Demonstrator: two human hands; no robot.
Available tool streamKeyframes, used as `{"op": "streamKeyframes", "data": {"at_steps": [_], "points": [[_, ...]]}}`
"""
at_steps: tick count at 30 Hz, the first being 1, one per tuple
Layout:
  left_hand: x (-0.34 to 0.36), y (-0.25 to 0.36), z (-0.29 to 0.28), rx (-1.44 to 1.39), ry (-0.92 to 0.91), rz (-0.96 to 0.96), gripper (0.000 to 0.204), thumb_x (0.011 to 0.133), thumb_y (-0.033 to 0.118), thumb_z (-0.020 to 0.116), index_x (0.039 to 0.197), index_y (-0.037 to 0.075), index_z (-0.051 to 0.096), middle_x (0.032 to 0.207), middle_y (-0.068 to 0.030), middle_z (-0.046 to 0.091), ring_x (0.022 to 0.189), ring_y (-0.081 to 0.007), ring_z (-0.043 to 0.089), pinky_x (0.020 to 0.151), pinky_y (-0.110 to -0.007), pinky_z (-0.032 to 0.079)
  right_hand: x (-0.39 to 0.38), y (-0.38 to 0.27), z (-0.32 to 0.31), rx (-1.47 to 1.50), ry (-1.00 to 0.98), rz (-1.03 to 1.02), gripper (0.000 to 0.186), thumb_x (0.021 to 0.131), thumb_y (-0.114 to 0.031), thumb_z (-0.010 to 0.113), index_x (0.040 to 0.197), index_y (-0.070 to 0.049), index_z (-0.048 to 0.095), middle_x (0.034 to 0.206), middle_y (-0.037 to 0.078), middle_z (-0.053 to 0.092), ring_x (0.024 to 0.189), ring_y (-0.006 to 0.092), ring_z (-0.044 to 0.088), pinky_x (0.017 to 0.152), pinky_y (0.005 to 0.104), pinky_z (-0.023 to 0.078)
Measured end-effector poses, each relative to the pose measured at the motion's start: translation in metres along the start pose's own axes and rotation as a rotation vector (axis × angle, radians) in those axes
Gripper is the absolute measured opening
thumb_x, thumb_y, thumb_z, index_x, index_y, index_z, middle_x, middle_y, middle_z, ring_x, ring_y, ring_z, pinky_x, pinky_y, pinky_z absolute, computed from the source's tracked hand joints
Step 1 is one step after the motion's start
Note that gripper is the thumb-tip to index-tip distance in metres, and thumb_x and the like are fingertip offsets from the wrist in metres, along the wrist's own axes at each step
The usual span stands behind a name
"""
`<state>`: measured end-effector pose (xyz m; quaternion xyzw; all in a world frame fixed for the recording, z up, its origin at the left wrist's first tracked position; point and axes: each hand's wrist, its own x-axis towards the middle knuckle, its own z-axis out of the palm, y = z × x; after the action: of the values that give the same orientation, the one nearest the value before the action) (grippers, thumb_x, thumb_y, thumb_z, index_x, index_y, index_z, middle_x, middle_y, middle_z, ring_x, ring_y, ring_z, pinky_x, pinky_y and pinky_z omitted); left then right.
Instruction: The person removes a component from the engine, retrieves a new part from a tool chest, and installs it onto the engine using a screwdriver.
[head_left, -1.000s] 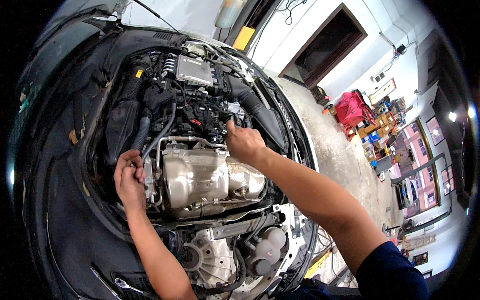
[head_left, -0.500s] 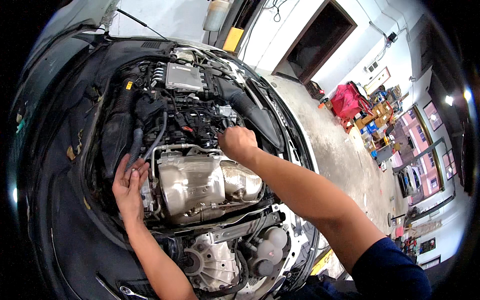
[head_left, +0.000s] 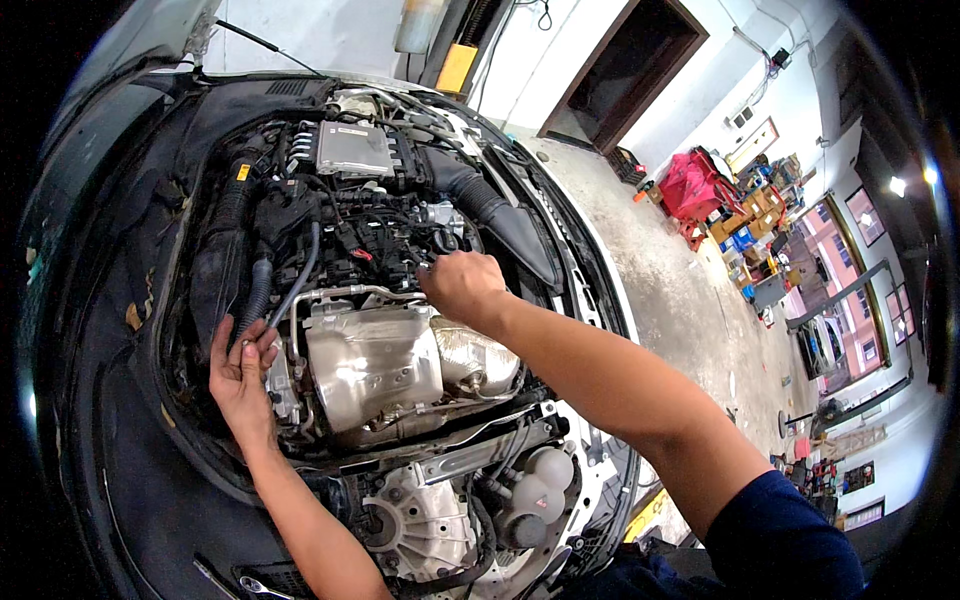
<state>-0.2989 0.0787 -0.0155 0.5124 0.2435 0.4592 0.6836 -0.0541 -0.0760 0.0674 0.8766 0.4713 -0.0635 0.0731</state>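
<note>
My left hand (head_left: 243, 385) is at the left of the engine bay, its fingers and thumb closed around the lower end of a grey corrugated hose (head_left: 258, 285). Beside it runs a thinner grey hose (head_left: 303, 275). My right hand (head_left: 465, 285) is closed over the right side of the engine top (head_left: 370, 235), among black wiring and connectors. Its fingertips point down and are hidden, so what they grip cannot be made out. Just in front of both hands lies a shiny metal heat shield (head_left: 375, 365), with a thin metal pipe (head_left: 350, 293) along its far edge.
A silver control box (head_left: 355, 148) sits at the far end of the engine. Right of it is a black air duct (head_left: 490, 205). Nearer me are a white fluid reservoir (head_left: 545, 485) and a strut mount (head_left: 425, 520). A ratchet (head_left: 258, 585) lies at the lower left.
The view has shifted slightly, so the car sits a little further left. Both hands keep nearly the same places on the engine, with a small shift of the right hand's fingers.
</note>
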Motion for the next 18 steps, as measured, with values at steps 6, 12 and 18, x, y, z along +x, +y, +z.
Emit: {"op": "streamKeyframes", "data": {"at_steps": [6,12,18], "points": [[0.0006,-0.0061,-0.0005,-0.031,0.048,-0.014,0.044,0.093,0.014,0.059,0.128,-0.005,0.041,0.106,-0.0198,0.063,0.094,-0.0229,0.065,0.083,-0.03,0.053,0.0058,-0.0021,0.0034,-0.072,0.098,-0.067,0.026,0.087,-0.019,0.049,0.095,0.001,0.063,0.085,0.018,0.069,0.081,0.0313,0.068,0.073,0.0431,0.053],[-0.0002,-0.0049,-0.0024,0.01,-0.023,-0.066,0.035,0.091,0.02,0.064,0.113,-0.002,0.048,0.096,-0.015,0.065,0.086,-0.0219,0.066,0.075,-0.028,0.053,0.0043,0.0016,0.0008,0.067,0.063,0.131,0.026,0.086,-0.018,0.049,0.085,-0.003,0.07,0.088,0.016,0.069,0.084,0.0323,0.068,0.075,0.0415,0.053],[-0.0002,-0.0074,-0.0041,0.124,-0.023,-0.055,0.026,0.092,0.019,0.061,0.106,-0.002,0.055,0.091,-0.0105,0.065,0.077,-0.0146,0.063,0.071,-0.025,0.05,0.001,0.0067,0.0011,-0.044,0.121,-0.131,0.033,0.088,-0.029,0.049,0.103,-0.001,0.06,0.087,0.018,0.069,0.084,0.034,0.067,0.075,0.0422,0.052]]}}
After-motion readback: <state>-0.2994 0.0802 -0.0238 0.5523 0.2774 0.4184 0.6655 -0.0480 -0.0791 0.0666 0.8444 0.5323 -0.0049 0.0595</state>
